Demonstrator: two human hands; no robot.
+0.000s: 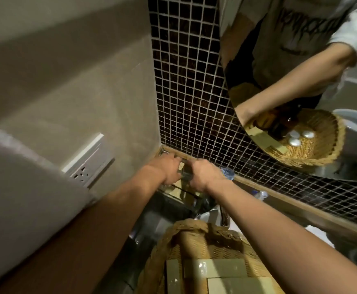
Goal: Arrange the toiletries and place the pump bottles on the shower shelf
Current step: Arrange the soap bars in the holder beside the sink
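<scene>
1. Reaching into the wall corner, the left hand [169,169] and right hand [205,176] are seen with fingers curled down around a small dark object [186,175] between them; what it is cannot be told.
2. Pale flat boxes [215,267] are held in a woven wicker basket [192,228] nearer the camera.
3. A white wall socket [86,158] is mounted at left; a mirror [290,66] at right.
</scene>
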